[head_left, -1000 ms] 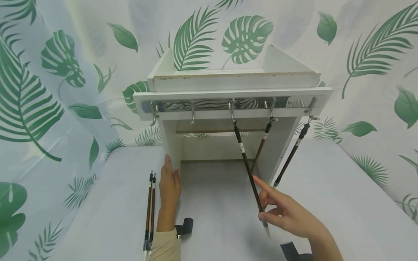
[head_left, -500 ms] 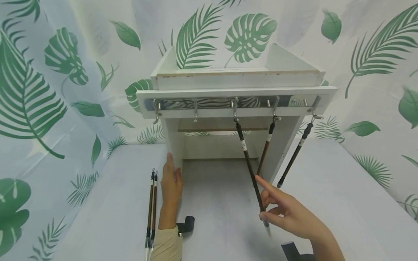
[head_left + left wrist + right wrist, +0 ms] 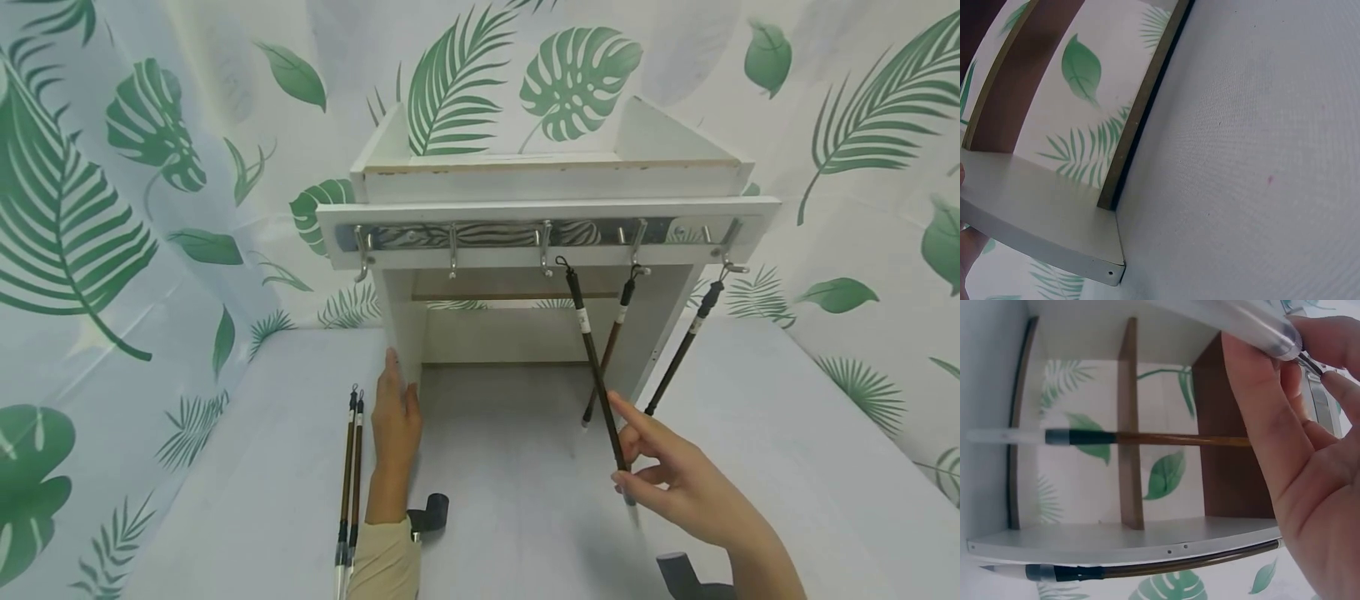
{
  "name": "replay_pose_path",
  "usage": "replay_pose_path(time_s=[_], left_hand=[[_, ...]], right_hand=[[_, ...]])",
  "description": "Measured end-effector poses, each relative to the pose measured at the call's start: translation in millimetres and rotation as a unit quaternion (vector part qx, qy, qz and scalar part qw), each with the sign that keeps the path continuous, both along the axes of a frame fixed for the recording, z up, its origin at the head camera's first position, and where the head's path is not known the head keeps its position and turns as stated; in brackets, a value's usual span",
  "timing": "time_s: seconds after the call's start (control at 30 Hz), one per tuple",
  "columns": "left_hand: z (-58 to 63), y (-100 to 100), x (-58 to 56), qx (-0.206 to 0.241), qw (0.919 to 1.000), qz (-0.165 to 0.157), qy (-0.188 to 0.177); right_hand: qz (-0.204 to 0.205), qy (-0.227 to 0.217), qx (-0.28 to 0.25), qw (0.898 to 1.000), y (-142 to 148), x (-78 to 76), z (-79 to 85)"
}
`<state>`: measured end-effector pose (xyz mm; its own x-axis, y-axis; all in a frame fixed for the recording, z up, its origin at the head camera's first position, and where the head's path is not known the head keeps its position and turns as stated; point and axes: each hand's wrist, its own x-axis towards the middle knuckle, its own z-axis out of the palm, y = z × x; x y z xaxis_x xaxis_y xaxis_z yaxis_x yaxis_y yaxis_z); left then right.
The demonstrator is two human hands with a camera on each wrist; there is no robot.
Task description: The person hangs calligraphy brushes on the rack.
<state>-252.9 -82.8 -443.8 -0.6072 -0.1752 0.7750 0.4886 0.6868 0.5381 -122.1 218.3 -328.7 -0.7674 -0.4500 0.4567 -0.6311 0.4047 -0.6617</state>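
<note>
My right hand (image 3: 675, 475) pinches a dark calligraphy brush (image 3: 590, 342) near its lower end, index finger along the handle. The brush slants; its top loop is just right of the middle hook (image 3: 545, 254), apart from it. In the right wrist view the brush's pale lower end (image 3: 1254, 328) shows beside the fingers. Two more brushes hang to the right: a brown brush (image 3: 618, 325) on the fourth hook and a dark brush (image 3: 688, 333) on the end hook. My left hand (image 3: 395, 425) holds the front edge of the white rack's left side panel (image 3: 1041, 219), thumb inside, fingers outside.
The white rack (image 3: 551, 187) stands on a pale cloth-covered table, a hook rail (image 3: 487, 236) across its front. The two leftmost hooks carry nothing. A pair of brushes (image 3: 348, 458) lies left of my left forearm. Leaf-print cloth hangs behind.
The brush in my right hand has come off the middle hook and shifted right with the hand. My left hand stays at the side panel; the view shifts slightly.
</note>
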Motion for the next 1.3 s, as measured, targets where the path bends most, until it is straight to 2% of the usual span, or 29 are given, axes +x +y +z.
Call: replay_pose_path(time_s=[0.13,0.23,0.77,1.3], left_hand=[[-0.3,-0.1,-0.5,0.002,1.0,0.002,0.0],[-0.3,-0.1,-1.0,0.002,1.0,0.003,0.002],[0.0,-0.2,-1.3,0.001,1.0,0.001,0.007],[2.3,0.3,1.2,0.004,0.9998,0.001,-0.02]], right_hand=[[-0.04,-0.005,0.04,0.998,-1.9,1.6,2.0],[-0.051,-0.006,0.055,0.997,-2.7,2.1,2.7],[-0.065,-0.012,0.079,0.995,-3.7,2.4,3.8],[-0.057,0.017,0.077,0.995,-3.3,3.3,5.4]])
